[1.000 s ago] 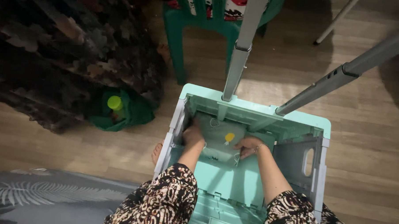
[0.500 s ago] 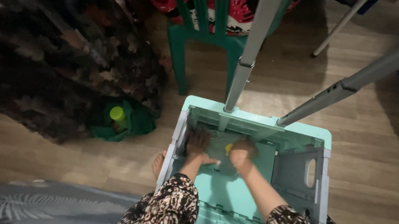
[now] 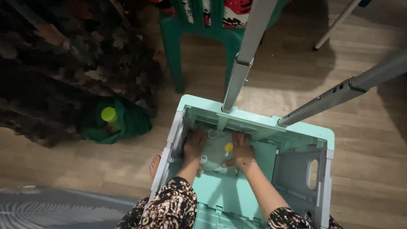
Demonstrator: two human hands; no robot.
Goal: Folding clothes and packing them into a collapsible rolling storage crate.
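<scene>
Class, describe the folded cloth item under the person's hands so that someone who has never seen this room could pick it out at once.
Find the mint-green crate on the wooden floor, with two grey handle poles rising from its far wall. Inside, against that wall, lies a folded grey cloth pressed flat by the left hand and right hand. Its small yellow patch marks it.

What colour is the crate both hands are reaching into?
Mint green crate with grey side panels, seen in the head view.

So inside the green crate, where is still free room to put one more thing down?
Free floor shows in the crate between the folded grey cloth and the grey side panel, and nearer the person, behind the wrists. The far-left corner is crowded: the left hand and right hand both rest on the cloth there.
</scene>
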